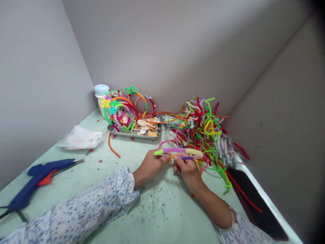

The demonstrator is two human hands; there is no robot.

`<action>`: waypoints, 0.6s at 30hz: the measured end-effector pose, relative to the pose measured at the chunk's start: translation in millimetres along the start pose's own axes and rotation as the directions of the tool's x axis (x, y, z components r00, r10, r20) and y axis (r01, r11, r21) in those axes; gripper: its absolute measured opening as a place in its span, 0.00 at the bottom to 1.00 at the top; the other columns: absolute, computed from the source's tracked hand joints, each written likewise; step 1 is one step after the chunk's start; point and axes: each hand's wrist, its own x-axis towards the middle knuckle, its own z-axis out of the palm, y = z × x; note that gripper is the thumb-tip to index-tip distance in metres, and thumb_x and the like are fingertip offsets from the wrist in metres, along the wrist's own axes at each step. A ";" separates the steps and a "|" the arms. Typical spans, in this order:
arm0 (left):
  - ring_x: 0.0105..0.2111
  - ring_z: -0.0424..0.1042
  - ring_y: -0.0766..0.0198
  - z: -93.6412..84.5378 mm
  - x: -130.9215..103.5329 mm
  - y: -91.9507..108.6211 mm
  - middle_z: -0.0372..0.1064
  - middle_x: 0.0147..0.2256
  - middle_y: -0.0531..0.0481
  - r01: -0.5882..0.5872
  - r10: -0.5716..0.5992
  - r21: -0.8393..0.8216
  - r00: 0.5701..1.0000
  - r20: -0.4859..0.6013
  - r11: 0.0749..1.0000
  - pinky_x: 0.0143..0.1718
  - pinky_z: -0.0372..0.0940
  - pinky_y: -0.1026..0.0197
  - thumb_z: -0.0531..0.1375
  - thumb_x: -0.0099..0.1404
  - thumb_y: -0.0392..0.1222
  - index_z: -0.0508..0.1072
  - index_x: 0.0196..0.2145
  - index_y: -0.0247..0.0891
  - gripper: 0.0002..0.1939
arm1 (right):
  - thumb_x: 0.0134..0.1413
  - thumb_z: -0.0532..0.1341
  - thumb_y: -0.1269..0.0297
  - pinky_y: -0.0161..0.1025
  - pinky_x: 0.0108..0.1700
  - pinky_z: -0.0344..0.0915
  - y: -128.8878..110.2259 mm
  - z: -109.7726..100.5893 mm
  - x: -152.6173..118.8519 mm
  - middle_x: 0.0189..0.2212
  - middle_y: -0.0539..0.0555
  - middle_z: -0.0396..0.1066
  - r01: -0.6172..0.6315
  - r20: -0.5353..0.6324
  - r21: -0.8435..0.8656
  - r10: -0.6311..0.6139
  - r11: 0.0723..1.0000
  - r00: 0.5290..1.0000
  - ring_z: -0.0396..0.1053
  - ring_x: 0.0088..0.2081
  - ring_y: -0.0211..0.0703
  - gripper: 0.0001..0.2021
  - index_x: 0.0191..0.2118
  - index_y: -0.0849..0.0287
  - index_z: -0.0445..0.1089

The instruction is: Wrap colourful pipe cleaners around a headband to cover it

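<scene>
Between my two hands is a headband wrapped in coloured pipe cleaner [175, 150], with green, purple, cream, orange and violet stretches. My left hand [152, 165] is closed on its left end, the fingers partly hidden behind the band. On the near side, my right hand [187, 170] pinches the band where orange meets violet. The fingertips of both hands come close together there. Just behind the hands lies a big tangle of pipe cleaners [203, 128] in red, green, yellow and pink.
At the back, a metal tray [134, 135] holds shell-like pieces and several finished-looking headbands [122, 113]. A white jar with a blue lid [102, 96] stands behind. Left are a plastic bag [81, 138] and a blue glue gun [38, 179]. A dark flat object [256, 200] lies along the right edge.
</scene>
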 end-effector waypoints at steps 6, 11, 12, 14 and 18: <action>0.17 0.54 0.71 -3.2 0.5 -2.2 0.57 0.16 0.55 0.008 -0.009 0.063 1.000 0.011 0.998 0.19 0.49 0.66 0.55 0.56 0.43 0.66 0.21 0.34 0.11 | 0.51 0.54 0.54 0.33 0.22 0.57 -1.9 -0.6 -0.1 0.11 0.48 0.59 0.021 -0.004 -0.071 -0.021 0.997 1.000 0.59 0.17 0.35 0.21 0.14 0.60 0.64; 0.18 0.55 0.71 -3.7 0.0 -0.9 0.58 0.17 0.55 0.005 -0.007 0.057 0.999 0.031 0.998 0.19 0.48 0.67 0.55 0.55 0.42 0.68 0.23 0.33 0.09 | 0.49 0.54 0.59 0.33 0.21 0.55 -1.6 -0.4 1.2 0.11 0.48 0.59 0.050 -0.011 -0.101 -0.052 0.994 0.999 0.58 0.17 0.35 0.17 0.15 0.60 0.64; 0.17 0.54 0.72 -3.4 -0.1 -0.8 0.58 0.17 0.55 0.015 -0.016 0.047 0.999 0.034 0.999 0.19 0.48 0.67 0.55 0.55 0.42 0.69 0.23 0.32 0.10 | 0.49 0.55 0.60 0.32 0.21 0.55 -1.6 -0.1 1.3 0.12 0.48 0.60 0.064 -0.004 -0.080 -0.065 0.995 0.998 0.58 0.17 0.35 0.14 0.18 0.60 0.66; 0.16 0.53 0.72 -2.8 0.1 -0.9 0.58 0.16 0.55 0.036 -0.037 0.016 0.998 0.048 0.999 0.18 0.47 0.68 0.56 0.55 0.42 0.70 0.25 0.31 0.10 | 0.47 0.55 0.62 0.33 0.21 0.55 -1.7 0.5 1.2 0.13 0.47 0.62 0.091 0.013 -0.025 -0.091 0.996 0.996 0.58 0.17 0.36 0.09 0.24 0.60 0.69; 0.15 0.51 0.73 -3.0 0.9 -1.8 0.57 0.15 0.57 0.077 -0.073 -0.058 0.995 0.074 0.995 0.17 0.46 0.68 0.56 0.53 0.40 0.71 0.28 0.31 0.09 | 0.47 0.56 0.63 0.33 0.20 0.54 -1.0 1.9 1.8 0.14 0.47 0.62 0.131 0.036 0.042 -0.132 0.991 0.991 0.57 0.17 0.36 0.08 0.29 0.60 0.69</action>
